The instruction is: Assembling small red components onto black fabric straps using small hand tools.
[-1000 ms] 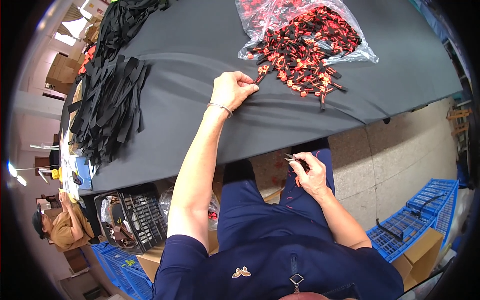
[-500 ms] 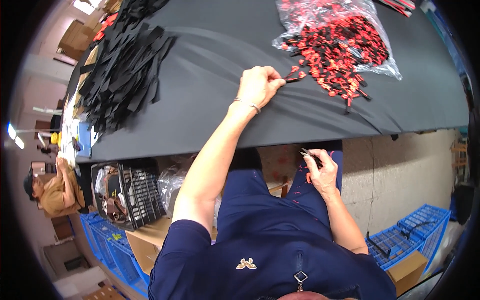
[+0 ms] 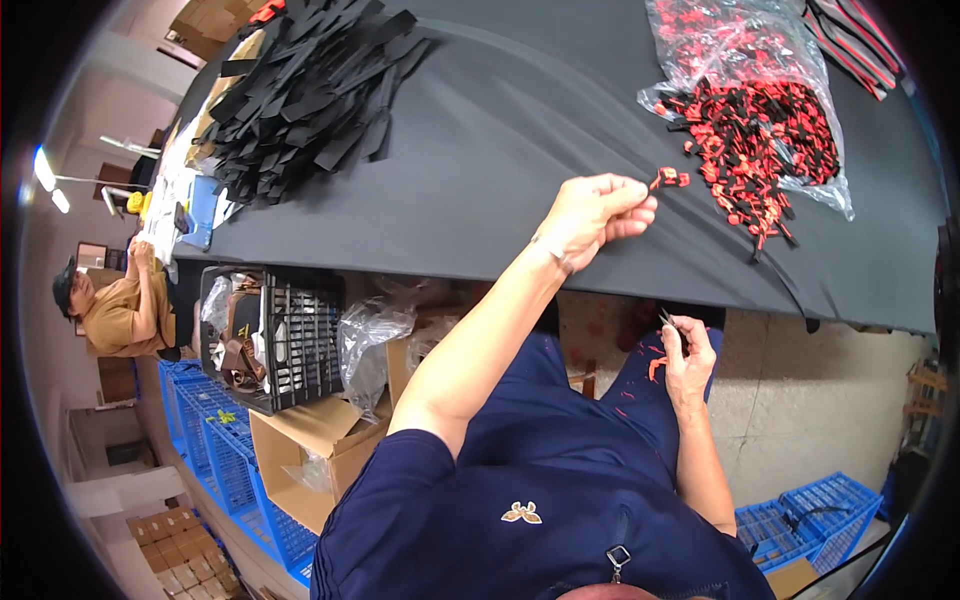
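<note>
Over the black-covered table [image 3: 500,130], my left hand [image 3: 602,222] is closed, thumb and fingertips pinching a small red-and-black fabric piece [image 3: 671,178]. Just beyond it lies a heap of similar red-and-black pieces [image 3: 735,165], spilling out of a clear plastic bag [image 3: 725,50]. Below the table's near edge, above my thigh, my right hand [image 3: 691,362] is closed around small pointed metal snips [image 3: 665,316]; most of their handle is hidden by the fingers. A red scrap [image 3: 656,368] hangs beside that hand.
A pile of black strips [image 3: 310,110] covers the table's left part. Under the edge stand a black crate [image 3: 303,335] of odds and ends and an open cardboard box [image 3: 300,475]. Blue crates [image 3: 815,520] sit low on both sides. Another person [image 3: 120,310] works at far left.
My left hand has drawn the pinched piece away from the loose ones at the heap's edge and holds it up. My right hand keeps the snips. The whole view has shifted.
</note>
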Demonstrator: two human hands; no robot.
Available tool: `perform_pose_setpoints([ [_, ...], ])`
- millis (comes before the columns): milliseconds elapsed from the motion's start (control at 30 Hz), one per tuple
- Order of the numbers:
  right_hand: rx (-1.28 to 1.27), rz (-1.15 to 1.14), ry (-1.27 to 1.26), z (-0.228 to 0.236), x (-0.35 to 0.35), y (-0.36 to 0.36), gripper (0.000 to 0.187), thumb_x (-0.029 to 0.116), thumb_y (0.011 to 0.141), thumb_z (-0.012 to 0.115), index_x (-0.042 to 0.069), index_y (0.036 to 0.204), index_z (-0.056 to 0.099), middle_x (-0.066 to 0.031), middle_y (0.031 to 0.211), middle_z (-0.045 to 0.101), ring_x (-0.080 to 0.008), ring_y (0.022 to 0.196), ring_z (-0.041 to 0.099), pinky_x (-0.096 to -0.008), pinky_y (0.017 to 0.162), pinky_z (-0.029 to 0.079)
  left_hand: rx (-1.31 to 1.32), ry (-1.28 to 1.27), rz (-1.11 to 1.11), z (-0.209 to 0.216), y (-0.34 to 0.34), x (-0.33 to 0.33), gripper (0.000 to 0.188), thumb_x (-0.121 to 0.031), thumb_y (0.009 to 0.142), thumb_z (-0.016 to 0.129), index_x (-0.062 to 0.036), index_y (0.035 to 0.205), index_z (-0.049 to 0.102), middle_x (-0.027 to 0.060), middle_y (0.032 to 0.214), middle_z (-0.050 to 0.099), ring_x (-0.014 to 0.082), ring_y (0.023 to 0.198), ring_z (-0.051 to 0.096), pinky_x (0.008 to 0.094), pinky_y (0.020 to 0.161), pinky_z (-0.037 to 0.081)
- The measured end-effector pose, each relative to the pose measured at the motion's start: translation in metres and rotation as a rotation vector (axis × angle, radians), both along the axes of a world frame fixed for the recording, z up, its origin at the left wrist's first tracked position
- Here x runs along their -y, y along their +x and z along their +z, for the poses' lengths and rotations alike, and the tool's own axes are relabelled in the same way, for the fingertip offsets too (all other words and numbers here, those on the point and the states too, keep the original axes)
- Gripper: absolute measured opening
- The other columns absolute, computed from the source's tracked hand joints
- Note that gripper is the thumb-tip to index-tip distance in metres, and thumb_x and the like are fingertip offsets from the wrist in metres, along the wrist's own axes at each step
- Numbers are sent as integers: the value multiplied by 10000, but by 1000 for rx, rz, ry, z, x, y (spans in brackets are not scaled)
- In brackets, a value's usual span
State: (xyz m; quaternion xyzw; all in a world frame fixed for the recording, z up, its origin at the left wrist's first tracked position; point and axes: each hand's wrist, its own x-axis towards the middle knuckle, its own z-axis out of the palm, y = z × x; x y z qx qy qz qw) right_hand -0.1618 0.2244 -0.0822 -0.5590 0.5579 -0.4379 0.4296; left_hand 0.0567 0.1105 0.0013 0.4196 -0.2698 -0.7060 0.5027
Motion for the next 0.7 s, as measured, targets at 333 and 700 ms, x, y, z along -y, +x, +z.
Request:
perform_pose_setpoints([
  [333, 590, 13, 212, 59, 3, 13, 185, 92, 864, 676, 3, 1015, 618, -19, 911, 640, -51, 779, 559, -205, 705, 459, -121, 150, -131, -11, -28, -111, 187, -121, 899, 625, 17, 1027, 623, 93, 897, 682, 113, 712, 655, 218, 641, 560],
  [700, 627, 20, 378, 70, 4, 17, 130, 168, 888, 659, 40, 899, 639, 71, 669, 524, 2, 583, 411, -172, 526, 339, -84, 142, -162, -14, -30, -123, 210, -95, 866, 646, 32, 1032, 623, 106, 890, 681, 131, 728, 659, 242, 666, 558],
])
